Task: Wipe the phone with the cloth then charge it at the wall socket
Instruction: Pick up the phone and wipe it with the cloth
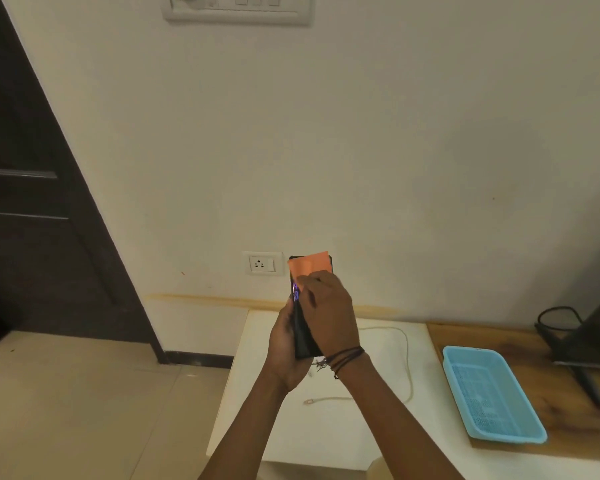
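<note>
Phone (303,336): dark, held upright in the air above the tabletop, long edge toward the camera, a strip of lit purple screen showing near the upper left edge.
Left grip (286,351): left hand closed around the lower half of the phone from the left and behind, fingers mostly hidden by the phone body.
Right grip (326,306): right hand curled against the phone's face, fingers pressing the cloth onto the screen; dark cord bracelets (345,358) on the wrist.
Cloth (309,268): orange, flat over the top part of the phone, upper corner poking just past the phone's top edge, lower part tucked under the right fingers.
Wall socket (262,264): white plate low on the wall, just left of the phone's top as seen from the head camera, nothing plugged in.
Charging cable (407,355): pale cord looping across the white tabletop below and right of the hands, plug end (309,401) lying free under the forearms.
Tabletop (243,393): white section beneath the hands, wooden section to the right.
Basket (492,393): light blue plastic tray on the wooden part, well apart from the phone.
Dark cord and stand (568,327): at far right edge, partly cut off.
Door (32,202): dark, at left.
Switch panel (238,8): high on the wall.
In the way: right hand and cloth covering most of the screen.
</note>
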